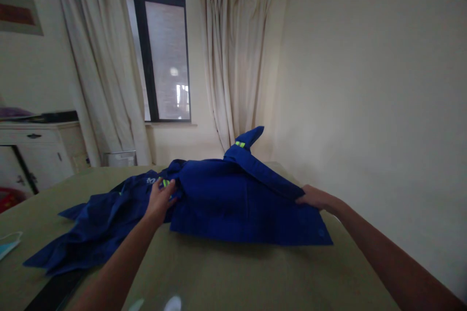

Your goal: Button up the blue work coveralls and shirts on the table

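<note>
A blue work jacket (233,199) with small neon-green patches lies partly folded on the olive-green table (226,277). One sleeve sticks up at the back. My left hand (159,199) grips the jacket's cloth near its left side, fingers closed on the fabric by a green patch. My right hand (316,198) rests on the jacket's right edge, fingers pinching the fold. More blue cloth (87,233) spreads rumpled to the left of the folded part.
A face mask (9,244) lies at the table's left edge. A dark strip (54,291) lies near the front left. A white cabinet (40,150) stands at the left, curtains and a window (164,58) behind, a plain wall at the right.
</note>
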`<state>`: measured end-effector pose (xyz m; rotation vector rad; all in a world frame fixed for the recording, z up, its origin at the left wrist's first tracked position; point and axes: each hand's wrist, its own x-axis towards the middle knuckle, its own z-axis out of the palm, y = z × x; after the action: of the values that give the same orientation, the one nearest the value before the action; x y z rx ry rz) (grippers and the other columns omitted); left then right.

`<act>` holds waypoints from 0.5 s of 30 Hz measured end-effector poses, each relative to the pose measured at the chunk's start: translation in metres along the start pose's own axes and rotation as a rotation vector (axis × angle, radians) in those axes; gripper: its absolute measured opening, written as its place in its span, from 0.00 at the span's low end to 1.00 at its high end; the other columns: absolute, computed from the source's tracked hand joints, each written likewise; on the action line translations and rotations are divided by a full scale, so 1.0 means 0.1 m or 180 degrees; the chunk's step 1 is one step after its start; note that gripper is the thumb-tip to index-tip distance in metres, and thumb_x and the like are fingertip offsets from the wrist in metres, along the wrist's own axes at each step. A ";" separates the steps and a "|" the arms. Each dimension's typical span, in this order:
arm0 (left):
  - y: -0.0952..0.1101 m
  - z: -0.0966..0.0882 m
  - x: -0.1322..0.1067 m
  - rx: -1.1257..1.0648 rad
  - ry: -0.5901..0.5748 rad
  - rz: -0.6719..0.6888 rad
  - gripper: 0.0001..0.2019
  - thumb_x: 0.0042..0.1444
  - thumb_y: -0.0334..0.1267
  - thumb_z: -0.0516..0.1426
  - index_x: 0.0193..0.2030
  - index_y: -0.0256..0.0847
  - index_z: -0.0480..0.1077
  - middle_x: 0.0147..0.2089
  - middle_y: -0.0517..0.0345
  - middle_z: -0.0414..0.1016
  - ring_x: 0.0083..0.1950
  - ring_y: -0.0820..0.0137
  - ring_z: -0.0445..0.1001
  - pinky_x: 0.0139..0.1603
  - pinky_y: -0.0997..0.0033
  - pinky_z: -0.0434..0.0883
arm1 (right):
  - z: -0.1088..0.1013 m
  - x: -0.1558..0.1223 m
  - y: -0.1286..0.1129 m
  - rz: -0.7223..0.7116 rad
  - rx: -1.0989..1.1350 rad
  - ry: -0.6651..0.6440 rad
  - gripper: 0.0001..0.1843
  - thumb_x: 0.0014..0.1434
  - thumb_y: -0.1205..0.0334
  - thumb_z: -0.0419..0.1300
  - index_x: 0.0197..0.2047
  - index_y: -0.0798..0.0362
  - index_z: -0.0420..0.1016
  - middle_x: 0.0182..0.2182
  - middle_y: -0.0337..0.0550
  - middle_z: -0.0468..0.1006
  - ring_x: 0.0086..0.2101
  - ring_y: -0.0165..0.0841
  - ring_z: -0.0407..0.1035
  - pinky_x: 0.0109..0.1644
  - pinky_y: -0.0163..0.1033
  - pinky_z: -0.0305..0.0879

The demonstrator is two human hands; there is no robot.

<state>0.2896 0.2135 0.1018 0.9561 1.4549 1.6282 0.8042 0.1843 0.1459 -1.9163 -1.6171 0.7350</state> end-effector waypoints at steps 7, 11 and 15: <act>-0.68 0.04 -0.52 0.2650 0.0076 0.0488 0.42 0.42 0.56 0.65 0.62 0.35 0.66 0.70 0.30 0.60 0.72 0.32 0.52 0.65 0.33 0.58 | 0.24 -0.19 0.31 -0.0708 -0.0104 -0.1287 0.24 0.53 0.40 0.63 0.39 0.53 0.86 0.40 0.48 0.86 0.40 0.45 0.78 0.45 0.46 0.76; -0.60 -0.16 -0.35 0.3351 -0.0482 0.0413 0.22 0.50 0.53 0.61 0.46 0.40 0.73 0.52 0.41 0.78 0.58 0.40 0.72 0.55 0.42 0.66 | 0.06 -0.31 0.34 -0.0531 0.0279 -0.1272 0.30 0.49 0.35 0.66 0.38 0.56 0.85 0.36 0.51 0.86 0.36 0.45 0.79 0.44 0.48 0.77; -0.13 -0.27 -0.35 0.2495 -0.1015 0.0421 0.19 0.51 0.56 0.62 0.30 0.42 0.68 0.31 0.57 0.76 0.41 0.57 0.78 0.42 0.63 0.71 | -0.30 -0.55 0.22 -0.0168 0.1431 -0.0578 0.30 0.52 0.38 0.68 0.44 0.57 0.83 0.36 0.54 0.86 0.35 0.45 0.81 0.44 0.48 0.79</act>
<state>0.2823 0.1711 0.0853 1.6789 1.8481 0.8968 0.8335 0.1252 0.1563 -1.5146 -1.4438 1.1659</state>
